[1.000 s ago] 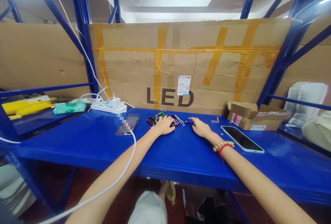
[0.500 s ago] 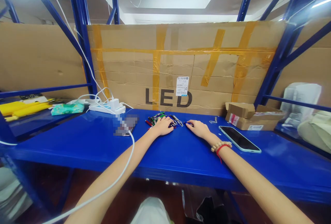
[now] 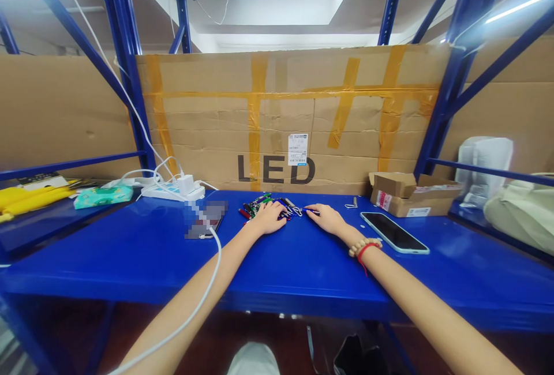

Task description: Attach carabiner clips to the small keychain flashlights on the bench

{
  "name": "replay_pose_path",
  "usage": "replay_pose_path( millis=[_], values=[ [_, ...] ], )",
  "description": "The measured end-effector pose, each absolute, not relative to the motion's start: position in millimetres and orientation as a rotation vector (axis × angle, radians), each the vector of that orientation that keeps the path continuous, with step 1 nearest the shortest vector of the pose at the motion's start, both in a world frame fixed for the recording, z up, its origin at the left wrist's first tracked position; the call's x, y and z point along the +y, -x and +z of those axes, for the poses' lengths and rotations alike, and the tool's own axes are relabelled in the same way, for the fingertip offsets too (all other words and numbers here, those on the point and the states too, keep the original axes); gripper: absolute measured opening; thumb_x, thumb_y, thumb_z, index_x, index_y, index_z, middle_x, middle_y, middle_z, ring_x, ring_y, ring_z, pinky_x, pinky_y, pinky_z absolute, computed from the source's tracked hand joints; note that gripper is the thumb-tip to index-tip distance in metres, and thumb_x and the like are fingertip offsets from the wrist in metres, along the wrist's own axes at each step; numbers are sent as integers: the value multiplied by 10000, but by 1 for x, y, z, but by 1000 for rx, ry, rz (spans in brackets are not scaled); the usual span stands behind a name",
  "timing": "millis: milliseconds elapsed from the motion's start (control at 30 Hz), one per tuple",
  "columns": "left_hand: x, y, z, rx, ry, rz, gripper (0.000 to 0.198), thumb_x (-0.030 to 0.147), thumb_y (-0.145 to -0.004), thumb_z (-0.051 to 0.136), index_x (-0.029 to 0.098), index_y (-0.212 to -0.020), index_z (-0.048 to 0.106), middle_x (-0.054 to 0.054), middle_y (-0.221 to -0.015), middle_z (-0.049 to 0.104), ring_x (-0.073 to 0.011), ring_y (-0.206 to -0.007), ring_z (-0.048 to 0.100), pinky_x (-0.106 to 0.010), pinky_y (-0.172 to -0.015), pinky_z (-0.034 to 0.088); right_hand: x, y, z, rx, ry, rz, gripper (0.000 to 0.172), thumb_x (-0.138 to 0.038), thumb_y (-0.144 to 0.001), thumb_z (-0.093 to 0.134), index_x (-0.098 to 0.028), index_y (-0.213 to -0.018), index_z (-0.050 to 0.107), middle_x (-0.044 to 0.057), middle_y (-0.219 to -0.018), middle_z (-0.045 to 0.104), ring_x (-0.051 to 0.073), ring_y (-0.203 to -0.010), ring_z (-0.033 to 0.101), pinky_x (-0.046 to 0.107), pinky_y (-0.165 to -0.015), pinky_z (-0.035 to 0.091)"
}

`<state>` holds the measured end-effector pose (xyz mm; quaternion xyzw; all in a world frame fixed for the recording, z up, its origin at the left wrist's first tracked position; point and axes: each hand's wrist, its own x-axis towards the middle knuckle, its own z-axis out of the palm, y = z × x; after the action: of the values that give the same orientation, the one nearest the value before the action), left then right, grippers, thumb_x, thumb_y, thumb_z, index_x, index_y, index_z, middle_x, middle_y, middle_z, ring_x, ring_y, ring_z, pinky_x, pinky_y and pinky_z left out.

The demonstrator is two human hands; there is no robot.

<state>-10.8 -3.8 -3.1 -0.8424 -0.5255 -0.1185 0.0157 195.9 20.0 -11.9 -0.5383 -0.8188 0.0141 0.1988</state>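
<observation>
A pile of small carabiners (image 3: 255,205) in red, green, black, silver and other colours lies on the blue tabletop (image 3: 277,259). My left hand (image 3: 269,217) rests palm down over the pile, its fingers stretched out and partly spread across the pieces. To the right of the pile, my right hand (image 3: 326,219) has its fingertips closed on a slim blue carabiner (image 3: 312,211), mostly hidden under the fingers. One silver carabiner (image 3: 352,203) lies apart, behind and to the right of my right hand.
A phone (image 3: 395,232) lies right of my right wrist, before an open cardboard box (image 3: 404,193). A white cable (image 3: 203,288) crosses over my left forearm from a blurred device (image 3: 214,216). A power strip (image 3: 173,190) sits back left. Tall cardboard (image 3: 208,121) closes the back.
The view has tilted up and shifted slightly. My right fingertips now show the blue carabiner more plainly. My left hand stays over the pile.
</observation>
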Motion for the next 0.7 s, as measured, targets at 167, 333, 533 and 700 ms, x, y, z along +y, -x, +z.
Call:
replay_pose_path(
  millis=[167, 333, 533, 700],
  values=[
    [-6, 10, -2, -1636, 2617, -377, 316, 309, -834, 380, 221, -1111, 504, -58, -1258, 506, -239, -1203, 397, -452, -1027, 271, 17, -193, -11, -2232, 1481, 85, 426, -399, -933, 275, -224, -1064, 641, 59, -1129, 643, 235, -1061, 576, 330, -839, 435],
    [-7, 9, -2, -1641, 2618, -386, 308, 294, -831, 397, 210, -1103, 513, -67, -1243, 516, -244, -1192, 410, -453, -1019, 281, 14, -192, -8, -2150, 1381, 69, 389, -523, -876, 379, -295, -958, 683, 5, -1024, 675, 198, -953, 609, 282, -756, 433],
    [-8, 8, -2, -1620, 2599, -558, 297, 298, -874, 341, 197, -1087, 521, -76, -1225, 534, -234, -1160, 451, -441, -984, 323, 21, -192, -12, -2138, 1130, 154, 458, -516, -882, 343, -226, -833, 695, 25, -833, 653, 159, -768, 588, 267, -684, 406],
    [-9, 5, -1, -1489, 2586, -729, 288, 269, -879, 337, 212, -1100, 512, -59, -1197, 551, -213, -1125, 477, -406, -954, 350, 27, -191, -16, -2121, 1046, 238, 439, -501, -857, 398, -181, -762, 683, 45, -801, 650, 160, -719, 569, 272, -660, 398]
  ],
)
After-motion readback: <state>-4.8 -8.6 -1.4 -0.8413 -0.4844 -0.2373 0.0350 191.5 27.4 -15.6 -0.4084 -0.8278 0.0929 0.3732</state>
